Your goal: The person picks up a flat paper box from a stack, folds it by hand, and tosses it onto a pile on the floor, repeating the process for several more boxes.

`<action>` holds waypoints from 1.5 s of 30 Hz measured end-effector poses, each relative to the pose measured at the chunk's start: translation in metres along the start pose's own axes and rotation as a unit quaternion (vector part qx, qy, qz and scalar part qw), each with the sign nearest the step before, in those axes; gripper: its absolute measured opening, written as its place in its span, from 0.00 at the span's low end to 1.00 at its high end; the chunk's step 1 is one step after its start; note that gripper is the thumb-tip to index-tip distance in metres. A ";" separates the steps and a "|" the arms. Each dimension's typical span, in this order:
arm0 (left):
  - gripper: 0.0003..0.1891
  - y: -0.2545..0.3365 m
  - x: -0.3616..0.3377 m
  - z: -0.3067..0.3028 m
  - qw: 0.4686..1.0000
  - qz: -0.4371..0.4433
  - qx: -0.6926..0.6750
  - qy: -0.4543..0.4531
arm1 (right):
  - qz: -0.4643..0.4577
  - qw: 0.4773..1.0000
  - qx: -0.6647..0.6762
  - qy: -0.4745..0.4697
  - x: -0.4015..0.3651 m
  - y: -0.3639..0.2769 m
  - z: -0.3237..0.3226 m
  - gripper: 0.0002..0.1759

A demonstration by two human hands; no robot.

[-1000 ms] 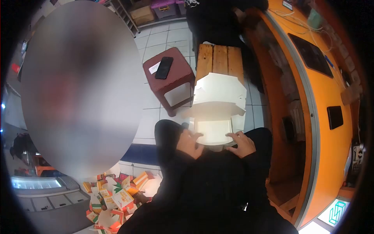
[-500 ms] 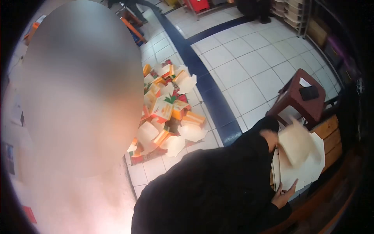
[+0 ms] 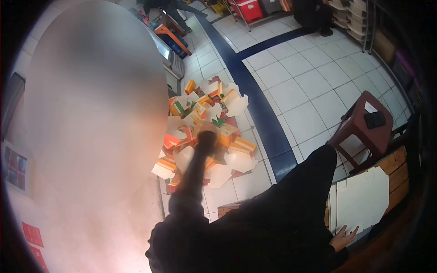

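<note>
On the head cam, the person's left arm is stretched way out over a messy pile of boxes on the floor, and the left hand sits right around the middle of the heap. It's pretty smeared by motion blur, so can't tell if those fingers are wide, pinched together or gripping a carton. The boxes are a jumble of orange, red, yellow and white with bits of green, some lying on their sides, plenty with white flaps sticking out.

The right hand is way over on the other side, at the near edge of some flat white card. Fingers are loosely spread there, a couple of tips right at the card's edge, not wrapped around anything as far as the view shows. The card lies on a slatted wooden bench, with planks showing past its far side.

Just beyond that there's a maroon stool with a black phone and a white slip on the seat. A dark blue stripe cuts across the white tiles between the pile and the stool. Up top, someone in dark clothes is down low near a red tub.
</note>
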State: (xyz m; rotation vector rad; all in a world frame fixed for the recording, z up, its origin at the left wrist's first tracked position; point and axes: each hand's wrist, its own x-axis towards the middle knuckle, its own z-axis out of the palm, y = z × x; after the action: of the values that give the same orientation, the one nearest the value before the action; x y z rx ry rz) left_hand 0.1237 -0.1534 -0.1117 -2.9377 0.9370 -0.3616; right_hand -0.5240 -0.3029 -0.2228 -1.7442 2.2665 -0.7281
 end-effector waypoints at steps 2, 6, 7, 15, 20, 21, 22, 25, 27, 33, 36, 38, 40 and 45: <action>0.22 0.104 -0.035 0.021 0.980 0.109 -0.168 0.000 | -0.022 1.000 -0.006 0.017 0.014 0.040 0.022 0.33; 0.20 0.292 -0.111 -0.011 0.866 0.336 -0.365 -0.058 | 0.115 0.978 0.176 -0.008 -0.001 0.102 0.040 0.34; 0.20 0.329 -0.131 -0.017 0.820 0.379 -0.423 -0.074 | 0.118 0.993 -0.021 -0.004 -0.007 0.077 0.024 0.36; 0.22 0.482 -0.223 0.040 0.800 0.455 -0.344 -0.188 | 0.197 0.980 0.032 0.001 -0.015 0.039 0.006 0.36; 0.22 0.480 -0.222 0.034 0.756 0.484 -0.403 -0.181 | 0.163 0.977 0.088 0.104 -0.011 0.046 0.008 0.30; 0.20 0.479 -0.221 0.033 0.720 0.496 -0.462 -0.150 | 0.173 0.975 0.085 0.111 -0.010 0.046 0.007 0.30; 0.16 0.480 -0.221 0.037 0.713 0.481 -0.485 -0.161 | 0.197 0.964 0.142 0.106 -0.007 0.038 0.000 0.29; 0.12 0.474 -0.225 0.046 0.702 0.401 -0.515 -0.286 | 0.212 0.927 0.285 0.122 -0.003 0.049 0.009 0.25; 0.10 0.470 -0.225 0.046 0.692 0.402 -0.535 -0.270 | 0.228 0.898 0.364 0.096 -0.002 0.047 0.007 0.24; 0.21 0.462 -0.230 0.035 0.667 0.421 -0.525 -0.319 | 0.089 0.972 0.216 0.033 -0.008 0.020 -0.004 0.29; 0.28 0.465 -0.237 0.017 0.671 0.622 -0.318 -0.249 | 0.040 0.995 0.091 -0.008 -0.011 0.007 -0.005 0.29; 0.27 0.462 -0.248 -0.008 0.684 0.652 -0.255 -0.208 | 0.000 0.997 -0.058 -0.051 -0.012 -0.003 -0.007 0.27; 0.26 0.461 -0.253 -0.022 0.691 0.678 -0.193 -0.160 | 0.011 0.997 -0.054 -0.050 -0.012 -0.006 -0.009 0.27; 0.22 0.470 -0.267 -0.023 0.664 0.652 -0.365 -0.033 | 0.025 0.999 -0.006 -0.039 -0.015 0.007 -0.008 0.26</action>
State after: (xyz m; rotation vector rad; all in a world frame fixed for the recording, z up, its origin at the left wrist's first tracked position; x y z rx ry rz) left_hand -0.3587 -0.3830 -0.1947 -1.6588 3.2278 0.2858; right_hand -0.5286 -0.2858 -0.2216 -1.6828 2.2587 -0.6260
